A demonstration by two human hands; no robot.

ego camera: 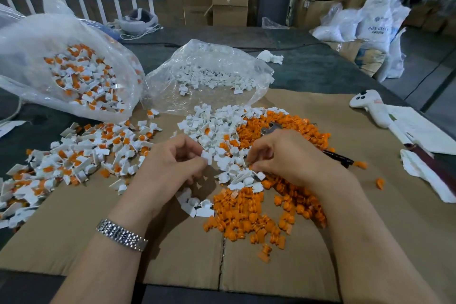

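- Far left, a large clear bag [37, 32] lies open on its side, well filled with joined pieces [84, 81], each a white shell with an orange insert in it. This looks like the finished stock.
- Just in front of it, a loose heap [81, 155] of the same joined pieces spreads over the cardboard sheet [370, 205]. Judging by this, a good share of the work is done.
- The left hand [172, 165], with a wristwatch [122, 234] on its wrist, pinches one white housing [206, 156] between thumb and fingertips, lifted just above the sheet. No orange shows in it, so it seems not yet fitted.
- In the middle lies a pile of bare white housings [212, 128], spilling from a smaller clear bag [222, 57] that holds more.
- The right hand [283, 155] curls down where white meets orange. Its fingertips are hidden among the pieces, so I cannot tell whether it grasps one.
- To the right, the orange inserts [246, 215] lie in a broad pile. Much remains to be joined.
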